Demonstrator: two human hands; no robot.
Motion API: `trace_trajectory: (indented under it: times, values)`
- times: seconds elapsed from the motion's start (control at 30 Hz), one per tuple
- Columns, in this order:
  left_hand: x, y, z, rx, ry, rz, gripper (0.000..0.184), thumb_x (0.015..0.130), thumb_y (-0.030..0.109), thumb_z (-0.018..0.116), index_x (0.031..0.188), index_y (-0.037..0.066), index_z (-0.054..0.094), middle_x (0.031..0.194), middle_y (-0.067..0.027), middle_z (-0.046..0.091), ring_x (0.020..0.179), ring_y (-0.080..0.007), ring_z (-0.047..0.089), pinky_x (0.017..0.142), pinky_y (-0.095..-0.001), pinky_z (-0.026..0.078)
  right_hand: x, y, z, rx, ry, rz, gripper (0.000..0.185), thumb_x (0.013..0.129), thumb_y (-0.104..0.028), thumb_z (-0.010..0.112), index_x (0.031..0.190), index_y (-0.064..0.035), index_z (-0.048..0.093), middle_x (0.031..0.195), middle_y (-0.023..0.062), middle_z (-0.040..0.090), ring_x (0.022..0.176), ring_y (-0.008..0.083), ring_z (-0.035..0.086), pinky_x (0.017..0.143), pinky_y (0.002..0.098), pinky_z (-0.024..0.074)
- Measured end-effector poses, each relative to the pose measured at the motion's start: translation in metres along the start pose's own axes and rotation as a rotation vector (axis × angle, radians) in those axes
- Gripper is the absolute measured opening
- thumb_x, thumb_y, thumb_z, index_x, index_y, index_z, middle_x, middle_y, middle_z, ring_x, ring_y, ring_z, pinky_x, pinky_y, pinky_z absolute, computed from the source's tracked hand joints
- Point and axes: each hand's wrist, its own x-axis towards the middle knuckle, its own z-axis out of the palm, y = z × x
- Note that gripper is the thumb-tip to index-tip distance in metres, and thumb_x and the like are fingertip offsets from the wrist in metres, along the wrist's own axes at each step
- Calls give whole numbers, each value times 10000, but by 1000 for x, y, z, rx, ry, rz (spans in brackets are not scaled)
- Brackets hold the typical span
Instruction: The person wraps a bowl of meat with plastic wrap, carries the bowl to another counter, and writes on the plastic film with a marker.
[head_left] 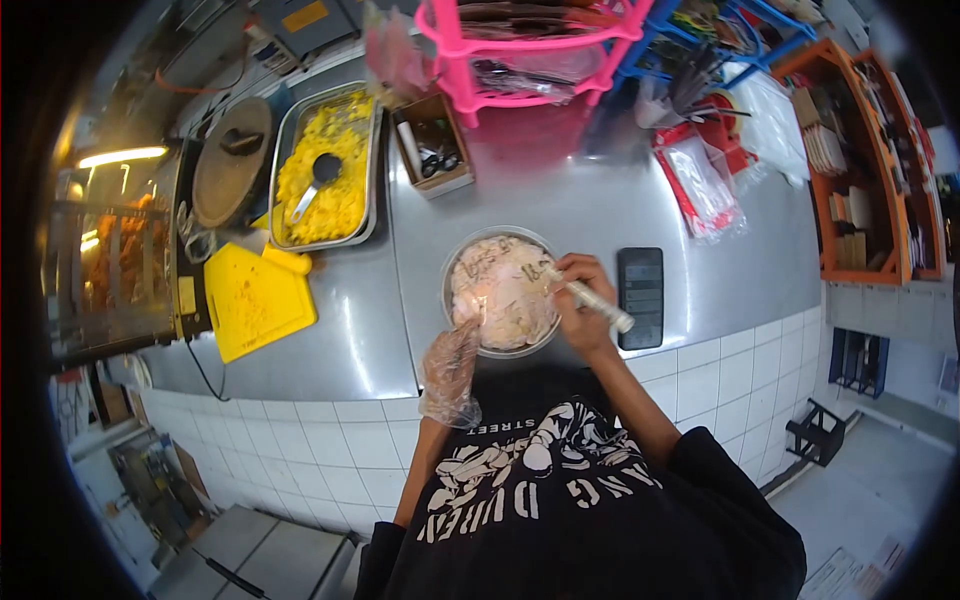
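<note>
A round metal bowl (449, 262) stands in front of me on the steel counter. Pale, raw-looking food (500, 305) fills it under clear plastic, and dark handwritten marks show on top. In my right hand (580, 300) is a white marker (605, 308), its tip end by the bowl's right rim. My left hand (450, 372), in a clear plastic glove, is closed at the bowl's near left edge, fingertips against the covering. Its thumb is hard to make out. Just right of my right hand lies a dark phone (640, 298) with its screen on.
To the left sit a metal tray (375, 170) of yellow food with a scoop (325, 168), a yellow cutting board (255, 300) and a round lid (232, 165). A cardboard box (440, 185), a pink rack (530, 45) and plastic packets (700, 185) line the back.
</note>
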Motion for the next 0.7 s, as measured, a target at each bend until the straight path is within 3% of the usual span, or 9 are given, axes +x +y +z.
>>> trace_trajectory:
  times: [0.13,0.27,0.6,0.7]
  values:
    - [-2,6,0,-73,-4,-101,266,872,74,659,1131,125,685,809,-135,627,710,-268,614,634,-353,480,8,0,1,88,25,139,134,817,37,607,907,-9,518,923,121,581,851,165,563,775,289,474]
    - [-3,-2,2,-112,14,-43,278,876,72,651,1141,147,683,829,-136,633,715,-278,615,628,-368,481,8,4,5,20,-187,72,155,826,32,625,918,-28,516,898,77,580,779,137,561,710,270,483]
    - [-3,-2,0,-18,11,5,270,883,86,635,1139,160,678,853,-133,641,725,-316,615,629,-396,488,-1,-14,18,-240,-322,-126,230,736,19,686,858,-38,500,823,109,569,701,212,587,601,309,479]
    - [-5,-6,2,-22,18,18,272,876,75,637,1133,155,678,871,-131,648,735,-317,622,635,-396,496,-2,-15,14,-258,-379,-12,232,732,26,677,842,-46,486,757,98,549,634,213,561,570,320,465]
